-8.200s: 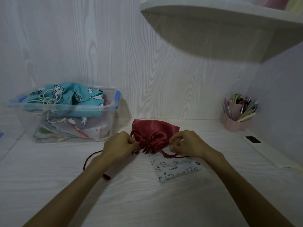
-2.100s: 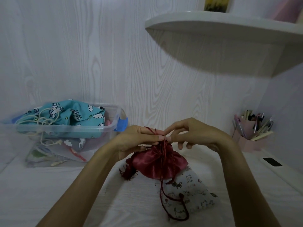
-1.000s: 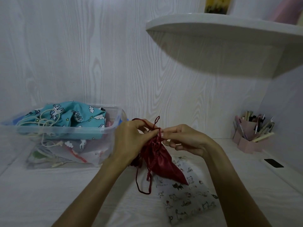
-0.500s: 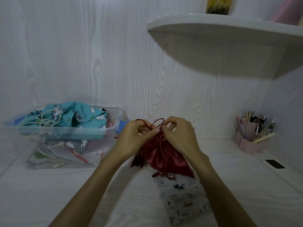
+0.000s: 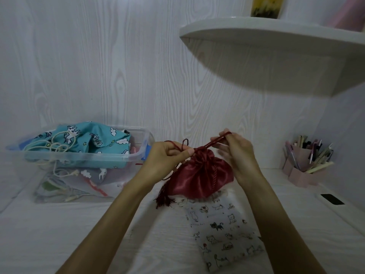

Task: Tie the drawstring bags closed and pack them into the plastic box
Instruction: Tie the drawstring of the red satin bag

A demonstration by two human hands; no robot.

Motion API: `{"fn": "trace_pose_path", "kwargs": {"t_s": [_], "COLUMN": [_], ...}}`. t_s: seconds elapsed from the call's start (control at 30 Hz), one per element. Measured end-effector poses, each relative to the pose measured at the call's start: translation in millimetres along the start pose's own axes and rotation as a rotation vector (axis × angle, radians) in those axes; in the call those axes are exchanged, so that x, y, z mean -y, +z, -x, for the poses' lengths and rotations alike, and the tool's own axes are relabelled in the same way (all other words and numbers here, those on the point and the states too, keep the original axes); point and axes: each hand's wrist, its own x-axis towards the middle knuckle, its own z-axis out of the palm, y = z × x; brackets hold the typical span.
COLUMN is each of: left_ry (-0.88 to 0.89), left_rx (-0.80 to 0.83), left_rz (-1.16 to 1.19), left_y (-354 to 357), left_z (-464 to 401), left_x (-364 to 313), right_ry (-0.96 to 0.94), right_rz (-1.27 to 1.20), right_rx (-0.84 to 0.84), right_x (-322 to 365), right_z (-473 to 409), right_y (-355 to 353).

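Bags, several, already packed in plastic box at desk's rear left. Red satin bag, mid-desk: left hand and right hand each pinch its drawstring, knot unfinished. Cat-print bag, front, lies untied.

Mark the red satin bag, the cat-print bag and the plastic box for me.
red satin bag (image 5: 199, 177), head view, on its shiny front below the gathered neck.
cat-print bag (image 5: 223, 234), head view, on the middle of the printed cloth.
plastic box (image 5: 83, 158), head view, on its clear front rim.
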Motion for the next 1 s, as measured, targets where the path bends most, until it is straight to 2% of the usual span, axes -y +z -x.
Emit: {"fn": "trace_pose_path", "kwargs": {"t_s": [0.03,0.1,0.23,0.3,0.4,0.43,0.53,0.6,0.7,0.77,0.83,0.87,0.97,1.0], "left_ry": [0.0,-0.01,-0.083,-0.109,-0.141,-0.15,-0.158,-0.138,-0.065,0.003,0.021,0.012,-0.018,-0.02], "left_rx": [0.01,0.021,0.104,0.175,0.225,0.227,0.235,0.242,0.212,0.196,0.212,0.238,0.316,0.31], "left_rz": [-0.001,-0.015,-0.016,-0.039,-0.061,-0.065,-0.073,-0.099,-0.119,-0.166,-0.177,-0.168,-0.138,-0.112], "left_y": [-0.3,-4.0,-18.0,-21.0,-22.8,-23.1,-20.5,-16.1,-8.3,-4.5,-4.2,-4.9,-2.9,-0.8], "left_z": [0.1,0.3,0.1,0.0,0.1,-0.4,-0.6,-0.4,0.3,0.1,-0.2,-0.2,-1.0,-1.4], "left_x": [-0.1,-0.1,-3.5,-4.7,-2.9,-1.5,-1.0,-1.6,-2.3,-0.3,1.6,2.9,5.0,5.8], "right_ry": [0.141,0.294,0.365,0.243,-0.305,-0.41,-0.434,-0.28,0.262,0.329,0.25,0.151,-0.32,-0.443], "right_rz": [-0.17,-0.252,-0.276,-0.193,0.426,0.54,0.553,0.443,-0.056,-0.168,-0.095,-0.017,0.242,0.334], "right_rx": [0.052,0.107,0.211,0.191,-0.04,-0.111,-0.129,-0.04,0.299,0.337,0.234,0.154,-0.12,-0.163], "right_x": [2.1,3.3,-0.2,0.8,-3.1,-4.8,-7.2,-0.6,9.4,7.1,6.5,6.8,5.8,5.9], "right_z": [0.0,-0.1,1.0,1.0,0.7,-0.3,-2.9,-2.6,3.3,2.9,1.9,3.2,3.3,3.2], "right_y": [2.3,1.1,-7.5,-8.5,-5.3,-6.3,-11.9,-12.7,-9.2,-7.9,-5.1,-3.8,-4.7,-5.7]}}
